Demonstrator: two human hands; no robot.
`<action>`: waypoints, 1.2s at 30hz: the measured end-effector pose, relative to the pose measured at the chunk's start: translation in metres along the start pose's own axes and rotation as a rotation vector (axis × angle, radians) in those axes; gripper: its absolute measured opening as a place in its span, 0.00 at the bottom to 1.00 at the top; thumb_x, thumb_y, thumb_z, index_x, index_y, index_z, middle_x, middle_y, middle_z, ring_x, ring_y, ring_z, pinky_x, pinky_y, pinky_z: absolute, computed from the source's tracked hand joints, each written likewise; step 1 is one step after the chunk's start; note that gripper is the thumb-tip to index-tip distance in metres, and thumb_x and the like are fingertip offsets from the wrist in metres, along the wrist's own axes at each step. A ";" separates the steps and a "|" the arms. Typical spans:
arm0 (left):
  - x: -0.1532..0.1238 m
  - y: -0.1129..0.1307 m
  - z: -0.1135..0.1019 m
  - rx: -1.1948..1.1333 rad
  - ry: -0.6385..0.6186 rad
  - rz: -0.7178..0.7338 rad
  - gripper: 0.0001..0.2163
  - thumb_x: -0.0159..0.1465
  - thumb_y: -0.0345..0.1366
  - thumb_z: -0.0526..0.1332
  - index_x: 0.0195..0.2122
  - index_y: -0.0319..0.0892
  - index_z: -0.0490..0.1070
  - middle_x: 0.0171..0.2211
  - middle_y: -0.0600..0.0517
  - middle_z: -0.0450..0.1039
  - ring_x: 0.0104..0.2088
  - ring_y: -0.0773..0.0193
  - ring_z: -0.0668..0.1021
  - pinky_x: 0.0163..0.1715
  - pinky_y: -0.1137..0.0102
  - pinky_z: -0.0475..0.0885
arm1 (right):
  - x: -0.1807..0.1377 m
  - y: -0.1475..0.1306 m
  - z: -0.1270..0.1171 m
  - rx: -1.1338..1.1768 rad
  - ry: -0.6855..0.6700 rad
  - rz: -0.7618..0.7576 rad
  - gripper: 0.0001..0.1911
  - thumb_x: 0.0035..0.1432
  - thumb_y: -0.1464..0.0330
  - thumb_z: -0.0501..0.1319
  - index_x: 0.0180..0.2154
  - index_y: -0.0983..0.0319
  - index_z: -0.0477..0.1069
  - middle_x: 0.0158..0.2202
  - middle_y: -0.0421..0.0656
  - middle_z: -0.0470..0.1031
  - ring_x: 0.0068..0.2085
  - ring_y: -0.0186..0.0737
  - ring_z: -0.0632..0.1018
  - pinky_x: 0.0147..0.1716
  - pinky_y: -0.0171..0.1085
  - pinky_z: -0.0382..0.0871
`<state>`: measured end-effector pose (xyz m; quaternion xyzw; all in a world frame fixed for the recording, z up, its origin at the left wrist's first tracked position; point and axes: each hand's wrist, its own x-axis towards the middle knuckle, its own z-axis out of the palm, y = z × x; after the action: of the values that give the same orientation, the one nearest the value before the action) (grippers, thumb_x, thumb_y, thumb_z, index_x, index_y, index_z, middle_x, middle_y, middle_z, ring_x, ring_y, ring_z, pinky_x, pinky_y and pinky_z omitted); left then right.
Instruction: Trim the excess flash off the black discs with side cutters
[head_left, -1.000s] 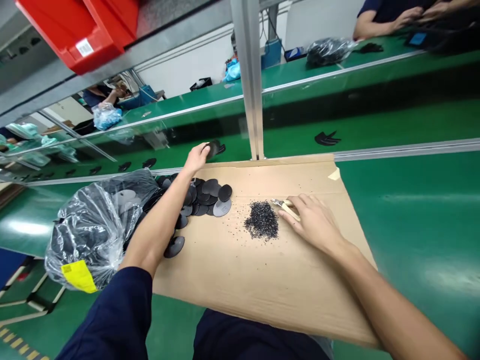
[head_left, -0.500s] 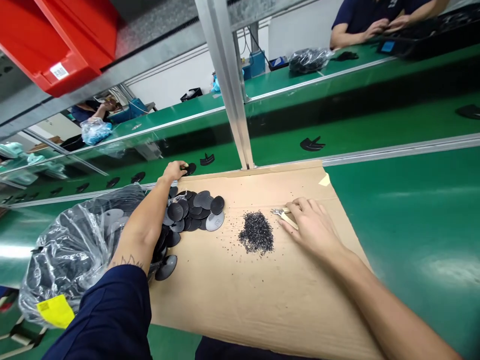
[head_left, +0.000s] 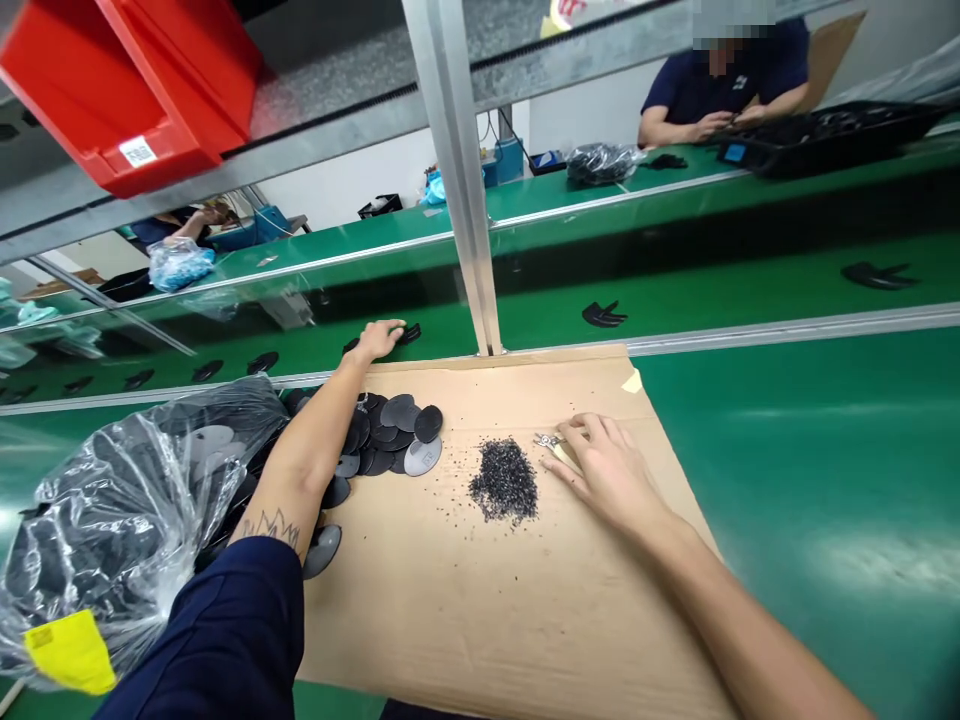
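My left hand (head_left: 381,338) reaches over the green belt with its fingers stretched out. Its fingertips are at the left end of a black pronged plastic piece (head_left: 410,334); whether they grip it is hard to see. In my right hand (head_left: 609,468) is a pair of small nippers (head_left: 556,447) with cream handles, the metal jaws pointing left. Left of the jaws lies a heap of tiny black clippings (head_left: 505,480) on the cardboard sheet (head_left: 480,610). Several black oval discs (head_left: 400,412) are piled under my left forearm.
A clear plastic bag (head_left: 112,510) of dark parts lies at the left. More black pieces rest on the belt, one pronged piece (head_left: 604,314) right of the metal post (head_left: 465,190). A red bin (head_left: 142,100) hangs upper left. A co-worker (head_left: 724,90) sits across, behind a black tray (head_left: 825,140).
My left hand has moved right along the belt, from beside an oval disc to the pronged piece. My right hand keeps the nippers beside the heap. The view has shifted slightly.
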<state>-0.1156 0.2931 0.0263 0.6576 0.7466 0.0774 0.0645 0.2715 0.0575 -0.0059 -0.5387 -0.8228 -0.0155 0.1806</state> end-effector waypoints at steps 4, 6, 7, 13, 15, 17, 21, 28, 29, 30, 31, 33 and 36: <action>-0.001 0.031 0.011 -0.086 -0.018 -0.073 0.17 0.70 0.42 0.63 0.57 0.40 0.70 0.56 0.44 0.72 0.53 0.55 0.78 0.53 0.54 0.77 | -0.001 0.000 -0.003 0.002 -0.005 -0.013 0.20 0.69 0.54 0.54 0.48 0.60 0.75 0.48 0.54 0.75 0.48 0.54 0.74 0.47 0.48 0.69; -0.007 0.040 0.013 -0.137 0.000 -0.119 0.17 0.70 0.42 0.63 0.57 0.40 0.70 0.56 0.44 0.72 0.53 0.55 0.78 0.52 0.55 0.77 | -0.002 0.000 -0.005 -0.002 -0.004 -0.020 0.19 0.69 0.54 0.54 0.47 0.59 0.75 0.47 0.54 0.75 0.48 0.53 0.75 0.46 0.48 0.70; -0.011 0.043 0.013 -0.170 0.011 -0.135 0.17 0.70 0.42 0.63 0.56 0.40 0.70 0.55 0.44 0.72 0.53 0.55 0.78 0.52 0.56 0.77 | -0.002 0.000 -0.006 -0.004 -0.001 -0.021 0.19 0.69 0.54 0.55 0.47 0.59 0.75 0.47 0.54 0.75 0.48 0.53 0.75 0.46 0.48 0.71; -0.038 0.052 0.003 -0.436 0.126 -0.124 0.18 0.70 0.42 0.63 0.57 0.40 0.70 0.55 0.45 0.72 0.52 0.55 0.78 0.51 0.56 0.78 | 0.001 -0.003 -0.011 -0.004 0.024 -0.021 0.17 0.68 0.55 0.58 0.44 0.60 0.76 0.46 0.53 0.76 0.47 0.54 0.76 0.46 0.48 0.73; -0.045 0.054 -0.006 -0.544 0.185 -0.089 0.16 0.70 0.40 0.63 0.55 0.40 0.71 0.53 0.45 0.73 0.51 0.56 0.78 0.51 0.57 0.78 | 0.002 -0.006 -0.014 0.037 0.066 -0.026 0.16 0.68 0.56 0.57 0.44 0.60 0.76 0.47 0.54 0.75 0.48 0.55 0.76 0.46 0.50 0.73; -0.052 0.058 -0.015 -0.659 0.228 -0.041 0.10 0.70 0.35 0.62 0.51 0.39 0.73 0.48 0.46 0.76 0.48 0.59 0.79 0.50 0.62 0.77 | 0.002 -0.012 -0.015 0.131 0.129 -0.038 0.18 0.70 0.57 0.54 0.45 0.61 0.77 0.47 0.55 0.75 0.50 0.56 0.76 0.48 0.52 0.74; -0.084 0.070 -0.020 -0.866 0.200 0.111 0.07 0.63 0.25 0.63 0.42 0.38 0.74 0.37 0.50 0.78 0.38 0.65 0.81 0.43 0.71 0.76 | 0.003 -0.031 -0.012 0.501 0.209 -0.033 0.21 0.70 0.55 0.54 0.54 0.58 0.74 0.51 0.53 0.74 0.54 0.54 0.77 0.53 0.53 0.74; -0.222 0.097 0.015 -1.196 -0.249 0.703 0.11 0.65 0.43 0.67 0.42 0.41 0.74 0.41 0.48 0.78 0.42 0.63 0.81 0.46 0.67 0.76 | 0.004 -0.055 -0.012 1.340 -0.217 0.263 0.40 0.59 0.46 0.64 0.65 0.58 0.60 0.42 0.48 0.79 0.29 0.38 0.80 0.21 0.35 0.71; -0.235 0.095 0.019 -1.154 -0.275 0.717 0.12 0.66 0.45 0.66 0.41 0.41 0.74 0.41 0.48 0.78 0.41 0.62 0.81 0.45 0.67 0.76 | 0.004 -0.056 -0.014 1.388 -0.277 0.291 0.39 0.55 0.47 0.68 0.61 0.60 0.64 0.35 0.44 0.78 0.23 0.35 0.76 0.17 0.32 0.66; -0.243 0.090 0.022 -1.079 -0.271 0.708 0.12 0.67 0.46 0.64 0.42 0.41 0.74 0.40 0.48 0.78 0.40 0.62 0.80 0.44 0.67 0.76 | 0.004 -0.056 -0.016 1.414 -0.304 0.322 0.37 0.52 0.48 0.70 0.57 0.61 0.68 0.29 0.40 0.76 0.20 0.32 0.73 0.15 0.31 0.62; -0.246 0.084 0.022 -0.969 -0.221 0.673 0.12 0.69 0.45 0.62 0.42 0.42 0.74 0.40 0.48 0.78 0.40 0.62 0.80 0.43 0.67 0.75 | 0.005 -0.056 -0.018 1.425 -0.301 0.355 0.34 0.50 0.49 0.72 0.52 0.61 0.70 0.26 0.37 0.74 0.18 0.30 0.70 0.15 0.31 0.60; -0.241 0.068 0.020 -0.664 -0.040 0.533 0.10 0.71 0.42 0.59 0.44 0.42 0.74 0.42 0.46 0.78 0.42 0.59 0.79 0.46 0.64 0.74 | 0.005 -0.056 -0.020 1.426 -0.246 0.419 0.30 0.49 0.49 0.73 0.45 0.61 0.71 0.24 0.36 0.72 0.17 0.30 0.69 0.15 0.31 0.60; -0.224 0.051 0.015 -0.215 0.127 0.286 0.12 0.68 0.36 0.62 0.51 0.39 0.72 0.49 0.39 0.76 0.52 0.47 0.75 0.54 0.55 0.71 | 0.006 -0.055 -0.018 1.416 -0.191 0.477 0.28 0.47 0.49 0.73 0.41 0.61 0.71 0.24 0.37 0.74 0.19 0.31 0.72 0.16 0.31 0.64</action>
<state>-0.0345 0.0776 0.0208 0.7403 0.6354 0.2062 0.0754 0.2251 0.0353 0.0218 -0.4563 -0.5091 0.6035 0.4103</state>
